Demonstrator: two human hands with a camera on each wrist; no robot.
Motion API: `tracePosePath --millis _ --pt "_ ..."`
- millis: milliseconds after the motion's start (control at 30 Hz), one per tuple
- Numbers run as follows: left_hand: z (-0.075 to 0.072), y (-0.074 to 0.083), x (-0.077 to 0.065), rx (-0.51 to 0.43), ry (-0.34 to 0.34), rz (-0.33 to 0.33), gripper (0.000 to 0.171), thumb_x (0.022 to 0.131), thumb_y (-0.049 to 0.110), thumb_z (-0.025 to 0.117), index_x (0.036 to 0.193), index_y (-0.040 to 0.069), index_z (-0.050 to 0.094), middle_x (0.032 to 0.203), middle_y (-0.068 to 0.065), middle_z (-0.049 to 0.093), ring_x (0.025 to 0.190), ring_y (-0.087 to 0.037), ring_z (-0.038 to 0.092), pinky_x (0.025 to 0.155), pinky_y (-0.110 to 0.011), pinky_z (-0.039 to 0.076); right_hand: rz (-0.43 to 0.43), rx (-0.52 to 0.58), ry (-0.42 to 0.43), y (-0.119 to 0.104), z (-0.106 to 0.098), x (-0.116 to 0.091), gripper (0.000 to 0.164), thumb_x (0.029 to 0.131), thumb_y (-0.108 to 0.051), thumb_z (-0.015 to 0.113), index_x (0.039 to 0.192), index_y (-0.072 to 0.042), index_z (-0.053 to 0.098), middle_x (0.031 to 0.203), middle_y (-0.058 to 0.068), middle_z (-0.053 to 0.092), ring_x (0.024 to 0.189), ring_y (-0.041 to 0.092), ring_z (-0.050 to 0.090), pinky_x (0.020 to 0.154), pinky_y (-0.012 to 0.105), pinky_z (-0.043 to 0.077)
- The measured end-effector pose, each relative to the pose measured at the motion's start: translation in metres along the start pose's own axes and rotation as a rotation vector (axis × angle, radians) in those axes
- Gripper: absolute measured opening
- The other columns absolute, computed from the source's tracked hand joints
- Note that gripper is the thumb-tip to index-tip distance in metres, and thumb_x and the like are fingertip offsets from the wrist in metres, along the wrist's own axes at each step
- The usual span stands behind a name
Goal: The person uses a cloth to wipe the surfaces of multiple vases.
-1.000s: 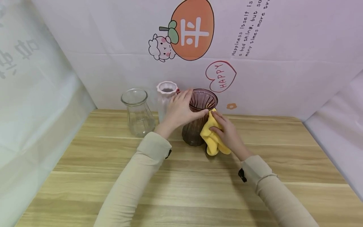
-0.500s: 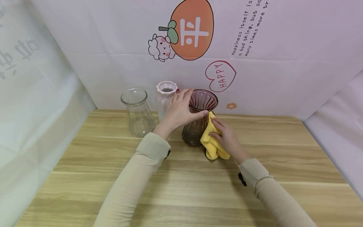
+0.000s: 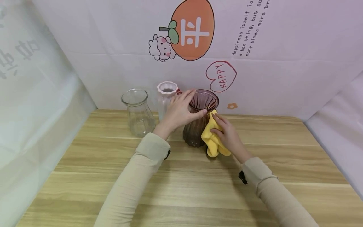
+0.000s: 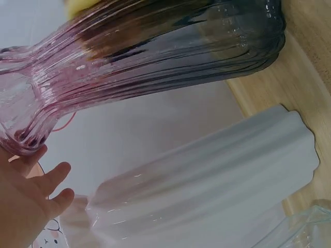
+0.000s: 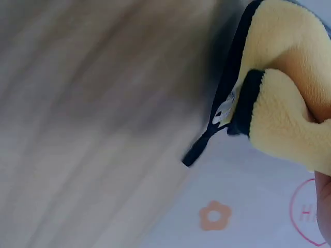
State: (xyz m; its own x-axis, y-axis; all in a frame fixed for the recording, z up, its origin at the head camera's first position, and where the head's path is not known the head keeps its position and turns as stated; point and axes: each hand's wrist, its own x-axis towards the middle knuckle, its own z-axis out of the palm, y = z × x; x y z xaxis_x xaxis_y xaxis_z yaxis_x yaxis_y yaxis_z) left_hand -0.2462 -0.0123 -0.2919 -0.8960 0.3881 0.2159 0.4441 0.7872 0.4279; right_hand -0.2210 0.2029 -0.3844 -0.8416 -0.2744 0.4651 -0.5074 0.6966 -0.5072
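A ribbed purple glass vase (image 3: 195, 130) stands upright near the back of the table, its lower part darker. My left hand (image 3: 178, 110) holds it at the rim, thumb across the front and fingertips on the left side; in the left wrist view the other fingers (image 4: 54, 181) spread beside the flared neck. With my right hand (image 3: 228, 134) I grip a yellow cloth (image 3: 211, 138) against the vase's right side, just under the rim. In the right wrist view the fluffy cloth (image 5: 289, 113) shows a dark edging and a small loop; most of that hand is hidden.
A white vase with a wavy rim (image 3: 167, 87) stands just left of the purple one, partly behind my left hand. Farther left is a clear glass vase (image 3: 139, 118). A printed white backdrop (image 3: 122, 69) rises behind the wooden table (image 3: 181, 189).
My right hand and the yellow cloth slide a little down the vase's right side, then back up. The left hand stays at the rim, and the vase shifts very slightly.
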Motion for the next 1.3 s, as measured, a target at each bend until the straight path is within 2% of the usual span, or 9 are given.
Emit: tracePosePath --millis 133,233,367,567,700,800,1000,1300 --pt "-0.001 -0.001 0.0 0.0 -0.02 0.02 0.086 0.086 0.062 0.051 0.153 0.015 0.024 0.16 -0.003 0.024 0.148 -0.022 0.022 0.123 -0.048 0.012 0.002 0.025 0.09 -0.012 -0.006 0.007 0.054 0.085 -0.002 0.066 0.135 0.007 0.048 0.141 0.027 0.045 0.129 0.045 0.046 0.104 0.054 0.043" --pt "-0.001 -0.001 0.001 0.007 -0.026 0.027 0.087 0.087 0.062 0.05 0.153 0.013 0.022 0.16 -0.003 0.022 0.148 -0.021 0.02 0.123 -0.047 0.012 0.023 0.035 0.111 -0.018 -0.008 0.01 0.052 0.085 -0.001 0.065 0.134 0.009 0.048 0.141 0.028 0.045 0.13 0.044 0.045 0.105 0.053 0.043" --pt "0.0 -0.002 0.001 0.015 -0.031 0.028 0.089 0.087 0.064 0.048 0.154 0.013 0.019 0.161 -0.004 0.02 0.149 -0.023 0.018 0.123 -0.047 0.012 0.055 0.022 0.041 -0.017 -0.008 0.008 0.054 0.088 -0.003 0.063 0.137 0.006 0.045 0.143 0.025 0.044 0.131 0.043 0.044 0.105 0.052 0.043" --pt "0.003 -0.001 0.001 -0.008 -0.017 0.006 0.095 0.084 0.07 0.05 0.154 0.014 0.018 0.161 -0.005 0.02 0.149 -0.027 0.018 0.123 -0.047 0.013 0.066 -0.033 -0.086 0.001 0.002 -0.003 0.055 0.088 -0.004 0.063 0.139 0.006 0.043 0.143 0.026 0.044 0.129 0.046 0.044 0.104 0.055 0.043" --pt "0.004 -0.001 0.0 -0.012 0.004 -0.009 0.098 0.081 0.072 0.051 0.154 0.015 0.019 0.158 -0.006 0.022 0.147 -0.029 0.022 0.122 -0.046 0.019 0.1 -0.062 -0.165 0.011 0.009 -0.012 0.055 0.089 -0.006 0.062 0.14 0.004 0.042 0.143 0.027 0.044 0.129 0.046 0.044 0.103 0.056 0.043" --pt "0.004 0.0 0.0 0.009 0.02 -0.006 0.096 0.082 0.072 0.051 0.153 0.015 0.021 0.156 -0.007 0.025 0.144 -0.027 0.027 0.12 -0.045 0.023 0.102 -0.074 -0.178 0.014 0.011 -0.015 0.055 0.09 -0.005 0.061 0.141 0.003 0.042 0.142 0.026 0.044 0.128 0.045 0.046 0.101 0.055 0.045" --pt "0.002 -0.001 -0.001 0.031 0.015 0.014 0.089 0.085 0.068 0.051 0.153 0.017 0.023 0.156 -0.006 0.029 0.144 -0.028 0.027 0.121 -0.046 0.021 0.062 -0.067 -0.108 0.011 0.009 -0.011 0.056 0.088 -0.005 0.064 0.14 0.002 0.045 0.14 0.027 0.047 0.124 0.045 0.05 0.099 0.054 0.047" --pt "-0.004 -0.002 0.0 -0.023 -0.035 0.046 0.082 0.087 0.06 0.052 0.153 0.023 0.021 0.159 -0.003 0.025 0.147 -0.029 0.022 0.122 -0.048 0.016 0.001 0.036 0.109 -0.014 -0.008 0.009 0.051 0.085 0.002 0.064 0.133 0.009 0.049 0.14 0.028 0.046 0.128 0.045 0.046 0.104 0.053 0.043"
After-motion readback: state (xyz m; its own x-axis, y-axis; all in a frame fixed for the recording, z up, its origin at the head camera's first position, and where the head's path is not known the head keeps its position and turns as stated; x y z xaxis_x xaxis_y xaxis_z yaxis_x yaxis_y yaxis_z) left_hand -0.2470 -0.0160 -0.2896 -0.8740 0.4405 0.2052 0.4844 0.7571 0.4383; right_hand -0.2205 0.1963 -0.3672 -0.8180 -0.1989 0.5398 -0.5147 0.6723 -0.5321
